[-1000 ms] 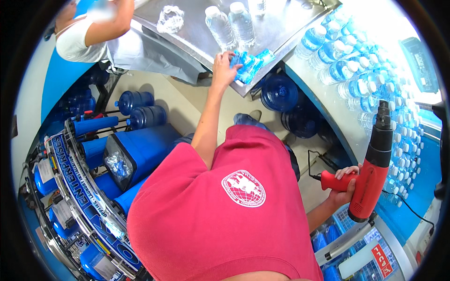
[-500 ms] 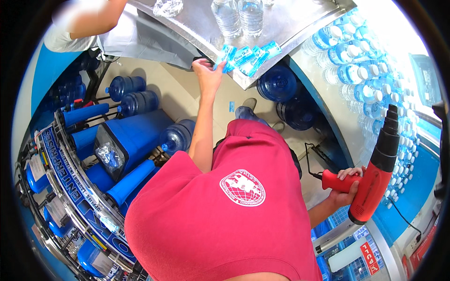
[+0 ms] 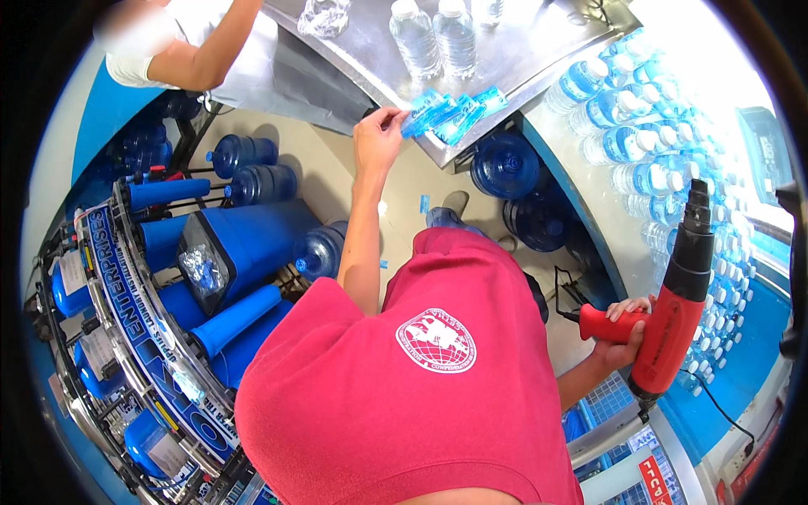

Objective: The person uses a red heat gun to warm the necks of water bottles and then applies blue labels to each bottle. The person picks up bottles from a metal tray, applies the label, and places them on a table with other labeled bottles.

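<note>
My left hand [image 3: 380, 139] reaches to the near corner of the metal table. Its thumb and fingers are pinched at the edge of a blue plastic label sleeve [image 3: 420, 120]. More blue label sleeves [image 3: 461, 122] overlap just right of it, on the table corner. Behind them two clear water bottles [image 3: 415, 46] with white caps stand upright, without labels. Off to the right, my right hand [image 3: 623, 324] is wrapped around the handle of a red and black heat gun [image 3: 673, 324], its black nozzle pointing up and away.
Many labelled bottles [image 3: 627, 143] crowd the curved counter at right. Large blue water jugs [image 3: 505, 164] stand under the metal table [image 3: 539, 59]; others lie at left beside blue filter equipment [image 3: 252, 244]. Another person's arm [image 3: 206, 63] is at the upper left. A cord [image 3: 728, 404] hangs at lower right.
My left fingers have closed in on the leftmost label sleeve, which lies at a different angle. The other person's arm has shifted right. The heat gun stays in my right hand.
</note>
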The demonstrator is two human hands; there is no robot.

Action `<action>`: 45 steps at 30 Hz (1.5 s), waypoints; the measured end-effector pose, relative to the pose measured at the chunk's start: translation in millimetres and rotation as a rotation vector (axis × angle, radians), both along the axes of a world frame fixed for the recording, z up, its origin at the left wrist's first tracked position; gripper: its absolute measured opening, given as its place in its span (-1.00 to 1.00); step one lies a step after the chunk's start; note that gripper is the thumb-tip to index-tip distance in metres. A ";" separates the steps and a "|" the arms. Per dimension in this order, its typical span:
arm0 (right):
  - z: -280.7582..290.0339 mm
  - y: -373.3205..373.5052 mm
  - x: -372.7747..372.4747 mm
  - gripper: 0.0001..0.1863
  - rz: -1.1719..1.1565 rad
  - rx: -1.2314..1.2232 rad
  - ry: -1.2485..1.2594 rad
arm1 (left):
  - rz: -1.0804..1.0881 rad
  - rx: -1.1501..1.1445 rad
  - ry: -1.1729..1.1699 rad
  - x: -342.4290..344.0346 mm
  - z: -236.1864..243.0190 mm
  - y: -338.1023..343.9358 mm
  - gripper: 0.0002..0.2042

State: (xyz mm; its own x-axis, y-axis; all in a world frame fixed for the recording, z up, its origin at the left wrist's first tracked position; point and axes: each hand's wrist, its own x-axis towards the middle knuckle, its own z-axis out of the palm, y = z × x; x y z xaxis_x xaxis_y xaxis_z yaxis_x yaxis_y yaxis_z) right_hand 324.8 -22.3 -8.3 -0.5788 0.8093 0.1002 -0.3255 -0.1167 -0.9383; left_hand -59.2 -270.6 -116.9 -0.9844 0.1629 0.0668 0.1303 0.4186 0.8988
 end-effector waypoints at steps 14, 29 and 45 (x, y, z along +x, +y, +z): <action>-9.2 -4.4 11.0 -0.43 -0.117 -0.054 0.035 | -0.229 -0.289 0.568 -6.9 64.0 44.1 -0.94; -17.5 -1.2 20.6 -0.49 -0.143 -0.114 0.073 | -0.561 -0.077 0.681 -17.4 141.2 69.7 -0.86; -26.9 -0.4 30.0 -0.53 -0.168 -0.137 0.136 | -0.678 -0.122 0.254 11.1 144.7 79.3 -0.94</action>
State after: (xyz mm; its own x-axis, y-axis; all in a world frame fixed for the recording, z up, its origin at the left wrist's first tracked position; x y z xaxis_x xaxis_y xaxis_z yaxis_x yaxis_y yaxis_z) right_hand 354.9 -22.7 -35.2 -0.4238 0.9043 0.0512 -0.4734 -0.1729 -0.8637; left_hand -48.1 -191.3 27.9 -0.6215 0.7513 0.2220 0.5942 0.2675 0.7585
